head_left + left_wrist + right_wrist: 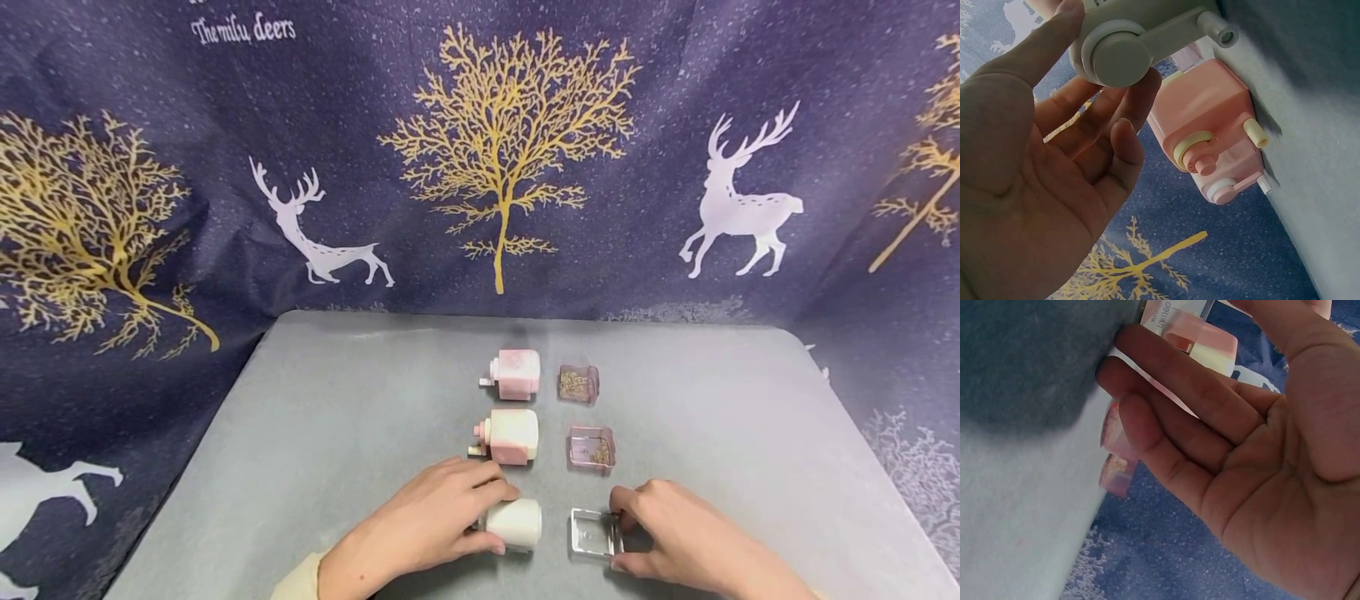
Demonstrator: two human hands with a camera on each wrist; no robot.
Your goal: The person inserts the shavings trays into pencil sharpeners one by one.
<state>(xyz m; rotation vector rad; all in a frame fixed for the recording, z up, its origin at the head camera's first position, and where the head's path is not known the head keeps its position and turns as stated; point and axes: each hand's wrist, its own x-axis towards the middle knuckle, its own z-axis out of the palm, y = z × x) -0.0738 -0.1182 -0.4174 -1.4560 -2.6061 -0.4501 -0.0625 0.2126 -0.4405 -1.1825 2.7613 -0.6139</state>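
My left hand [438, 517] grips a white crank pencil sharpener [519, 523] at the near middle of the table, thumb on the near side and fingers on the far side. In the left wrist view its round hub and crank [1124, 57] point toward the palm. To the right, my right hand [678, 533] pinches a small clear shavings drawer [592, 533] by its right end, thumb near and fingers far. A narrow gap separates drawer and sharpener. The right wrist view shows the curved fingers [1179, 406], with the drawer hidden.
Beyond the white sharpener stand a pink-and-cream sharpener [512, 435] and a pink-and-white one [517, 373], cranks leftward. Right of them lie two pinkish clear drawers [591, 450], both with shavings; the farther drawer [577, 383] holds more. A dark printed cloth [600, 250] hangs behind the grey table [337, 400].
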